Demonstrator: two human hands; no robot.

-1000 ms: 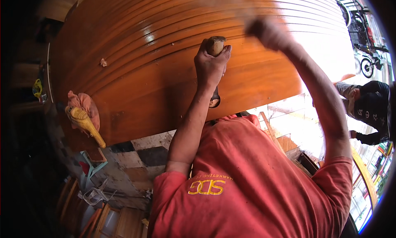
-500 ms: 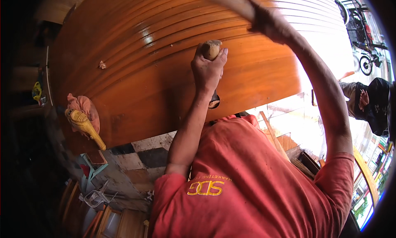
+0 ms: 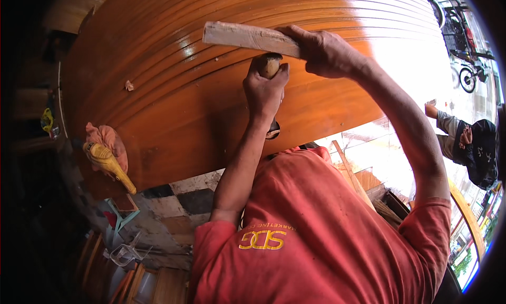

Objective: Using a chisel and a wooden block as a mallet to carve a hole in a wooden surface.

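Observation:
My left hand [image 3: 265, 93] is wrapped round the upright wooden handle [image 3: 271, 66] of what looks like a chisel; its lower end is hidden behind the hand. My right hand [image 3: 329, 53] grips one end of a thick wooden stick [image 3: 247, 36]. The stick lies across, at the top of the handle, and seems to touch it. Beneath both hands is a varnished orange-brown wooden panel [image 3: 174, 140] with long curved grooves. A dark hole [image 3: 273, 130] shows in the panel next to my left wrist, near the edge closest to me.
A yellow power tool [image 3: 108, 159] lies on a pinkish cloth [image 3: 113, 140] at the panel's left corner. A wood scrap [image 3: 129, 85] rests on the panel. Below stand wooden pieces and a checkered floor [image 3: 197, 201]. Right, a person in dark clothes [image 3: 479, 151] and a motorcycle [image 3: 468, 78].
My right hand has swung the wooden stick down from above, nearer to me, onto or just over the handle top. My left hand stays almost in place. The person at right has shifted.

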